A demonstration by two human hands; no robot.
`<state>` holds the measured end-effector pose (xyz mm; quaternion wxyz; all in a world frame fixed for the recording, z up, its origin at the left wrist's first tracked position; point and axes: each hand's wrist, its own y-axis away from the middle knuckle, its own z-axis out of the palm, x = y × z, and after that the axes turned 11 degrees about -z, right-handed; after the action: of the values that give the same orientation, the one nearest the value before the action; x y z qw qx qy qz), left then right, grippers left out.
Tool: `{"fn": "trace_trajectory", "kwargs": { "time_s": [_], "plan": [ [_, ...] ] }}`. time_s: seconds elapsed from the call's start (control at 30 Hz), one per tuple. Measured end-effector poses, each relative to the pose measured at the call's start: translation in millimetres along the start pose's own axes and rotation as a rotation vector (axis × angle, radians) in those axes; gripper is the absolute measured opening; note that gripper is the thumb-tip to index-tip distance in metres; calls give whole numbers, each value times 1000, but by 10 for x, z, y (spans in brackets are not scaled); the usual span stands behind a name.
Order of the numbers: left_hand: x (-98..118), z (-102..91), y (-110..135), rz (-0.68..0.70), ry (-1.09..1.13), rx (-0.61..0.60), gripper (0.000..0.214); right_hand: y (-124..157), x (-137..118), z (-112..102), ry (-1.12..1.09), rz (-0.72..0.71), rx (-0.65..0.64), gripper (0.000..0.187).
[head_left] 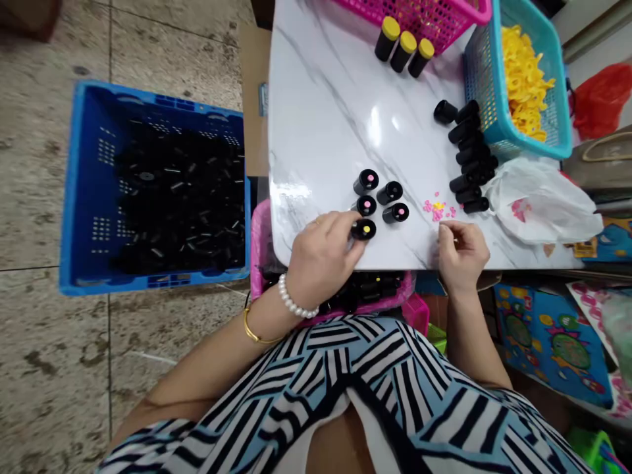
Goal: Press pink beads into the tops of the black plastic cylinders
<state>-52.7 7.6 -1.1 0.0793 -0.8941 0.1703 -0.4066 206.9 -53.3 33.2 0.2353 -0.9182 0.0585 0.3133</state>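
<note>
My left hand (pixel 320 251) is closed around a small black cylinder (pixel 364 230) with a yellow dot in its top, at the table's near edge. Several more black cylinders (pixel 390 192) stand just beyond it; some show a pink dot in the top, and one shows only black. My right hand (pixel 463 253) rests at the table edge with its thumb and fingers pinched together; whatever they hold, if anything, is too small to name. Just beyond that hand lies a loose scatter of tiny pink pieces (pixel 437 214), with a few yellow ones among them.
Black cylinders (pixel 467 155) lie in a row beside a teal basket (pixel 498 125) of yellow parts. Three yellow-capped cylinders (pixel 407 42) stand near a pink basket (pixel 459 20). A white plastic bag (pixel 548 204) lies right. Left is a blue crate (pixel 69 197); below the edge, a pink basin (pixel 259 243).
</note>
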Motion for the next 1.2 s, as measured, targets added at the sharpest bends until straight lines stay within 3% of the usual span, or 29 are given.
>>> {"fn": "trace_trajectory", "kwargs": {
  "time_s": [0.07,0.13,0.23,0.33,0.43,0.57,0.7,0.83,0.93,1.0,1.07,1.2],
  "plan": [
    [-19,-24,11,-50,37,8,34,-49,230,-31,240,-142,37,21],
    [-8,-88,8,-57,41,23,42,-47,389,2,341,-213,13,26],
    [81,-236,-105,50,2,86,45,14,497,95,382,-266,-20,29],
    [215,-311,-383,192,-97,114,39,61,530,154,394,-314,4,30],
    [306,-230,-726,255,-176,13,23,64,536,168,392,-352,36,28],
    [349,-30,-1096,330,-308,-185,23,33,505,151,334,-365,70,23],
    [357,100,-1365,377,-503,-376,16,-78,525,93,214,-298,-7,18],
    [397,-36,-1498,373,-510,-383,9,-263,615,36,119,-317,-72,10],
    [515,-366,-1301,354,-448,-208,14,-284,609,17,176,-407,-103,12],
    [605,-544,-996,376,-389,-11,22,-189,550,22,271,-474,-139,15],
    [656,-564,-628,427,-327,75,27,-33,475,42,369,-524,-153,23],
    [572,-167,-75,370,-212,-144,17,218,383,88,404,-543,-38,40]
  ]
}}
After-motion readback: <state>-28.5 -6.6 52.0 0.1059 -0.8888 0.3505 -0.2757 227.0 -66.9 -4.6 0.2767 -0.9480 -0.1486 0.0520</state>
